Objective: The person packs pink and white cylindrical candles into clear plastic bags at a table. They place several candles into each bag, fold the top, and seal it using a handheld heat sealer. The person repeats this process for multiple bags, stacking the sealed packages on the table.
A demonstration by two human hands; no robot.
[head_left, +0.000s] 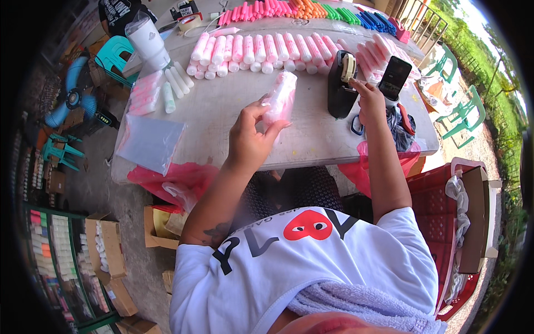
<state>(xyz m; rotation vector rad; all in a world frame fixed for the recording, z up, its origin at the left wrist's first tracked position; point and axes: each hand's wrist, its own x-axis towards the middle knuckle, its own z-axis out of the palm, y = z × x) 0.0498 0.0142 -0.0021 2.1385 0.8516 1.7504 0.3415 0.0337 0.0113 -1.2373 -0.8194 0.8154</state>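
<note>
My left hand (251, 131) is closed round a clear plastic-wrapped pink-and-white bundle (280, 99), held tilted above the table in front of me. My right hand (370, 100) reaches to a black tape dispenser (340, 92) that holds a pale tape roll (349, 67). Thumb and finger are pinched together beside that roll; whatever is between them is too small to see. Just right of this hand a dark phone (395, 78) leans upright. Behind the bundle, pink-and-white wrapped cylinders (260, 49) lie stacked in a long row across the grey table (217, 133).
Clear plastic sheets (151, 142) lie at the table's left front corner. A white tumbler (147, 42) stands at the left, near white cylinders (177, 79). Pink, orange, green and blue sticks (339, 15) line the far edge. A red crate (439, 222) stands at my right, a blue fan (72, 97) at left.
</note>
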